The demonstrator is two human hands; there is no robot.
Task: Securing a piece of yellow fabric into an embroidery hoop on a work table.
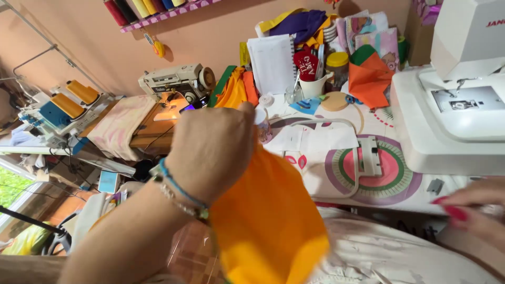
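My left hand (213,150) is raised in the middle of the view, fingers closed on a piece of orange cloth (268,215) that hangs down from it over my lap. A blue cord bracelet and a beaded one circle that wrist. My right hand (471,208), with red painted nails, rests at the lower right by the table's front edge, fingers curled and blurred; nothing shows in it. An embroidery hoop frame (368,155) lies on the patterned table cover (389,189) between the hands.
A white sewing machine (452,105) stands at the right. Folded coloured cloths (371,76), a notebook (273,63), a cup of tools (313,81) crowd the back. Another machine (176,81) and thread cones (79,94) sit left; a spool rack (152,10) hangs on the wall.
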